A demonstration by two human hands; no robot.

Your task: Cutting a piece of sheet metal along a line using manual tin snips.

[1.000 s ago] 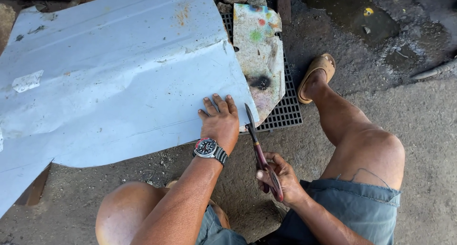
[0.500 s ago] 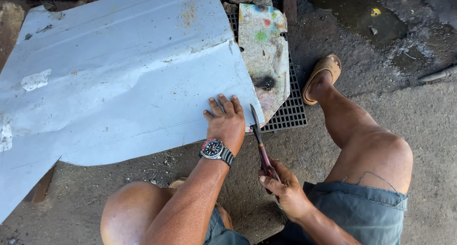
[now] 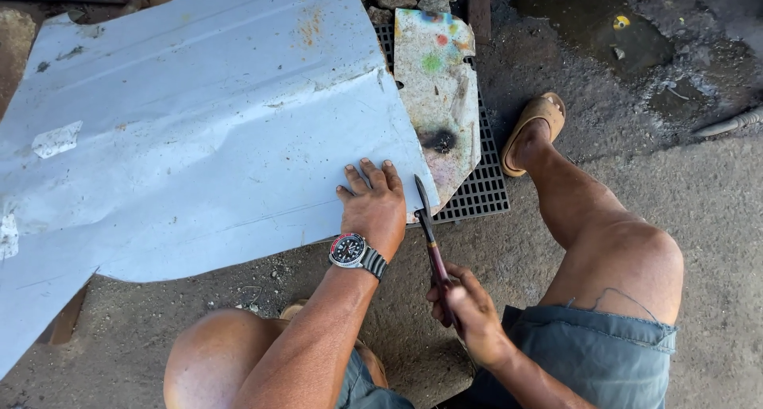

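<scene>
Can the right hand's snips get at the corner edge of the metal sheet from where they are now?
Probably yes: the snips in the right hand already point at the sheet edge beside the left hand, and nothing lies between them.

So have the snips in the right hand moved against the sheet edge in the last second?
Cannot tell: the tin snips sit by the same corner of the metal sheet, beside the grate, in each picture.

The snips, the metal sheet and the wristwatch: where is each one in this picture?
Snips (image 3: 429,238): head view, on the blades near the pivot.
Metal sheet (image 3: 199,139): head view, on its bare pale blue middle.
Wristwatch (image 3: 348,250): head view, on the dial at the left wrist.
</scene>
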